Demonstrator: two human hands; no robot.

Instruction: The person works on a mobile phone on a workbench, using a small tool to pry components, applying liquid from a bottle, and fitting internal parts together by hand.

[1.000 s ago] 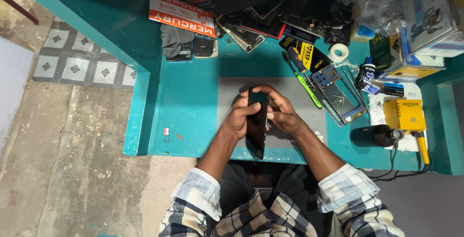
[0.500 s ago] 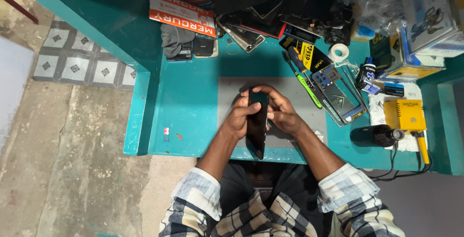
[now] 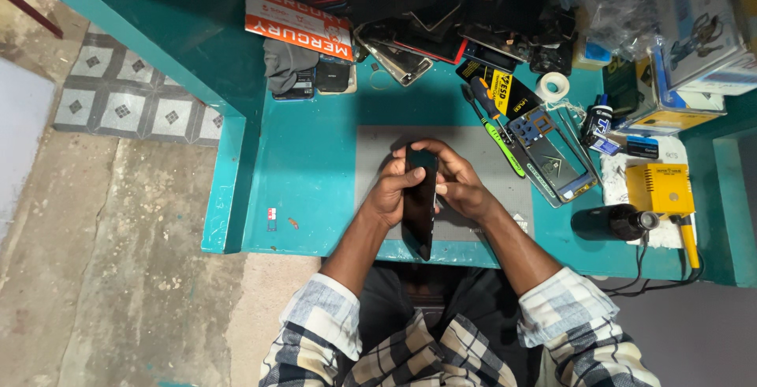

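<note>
A black phone (image 3: 420,207) is held upright on its long edge between both my hands, above a grey work mat (image 3: 481,146) on the teal table (image 3: 307,174). My left hand (image 3: 390,194) wraps the phone's left side, fingers curled over its top. My right hand (image 3: 457,186) grips the right side, thumb pressed against the phone's edge. The phone's lower end reaches past the table's front edge toward my lap.
Right of the mat lie a green-handled screwdriver (image 3: 505,146), a phone frame (image 3: 556,166), a black cylinder (image 3: 611,223) and a yellow device (image 3: 661,190). A tape roll (image 3: 553,86), phone parts and boxes crowd the back. Bare concrete floor lies left.
</note>
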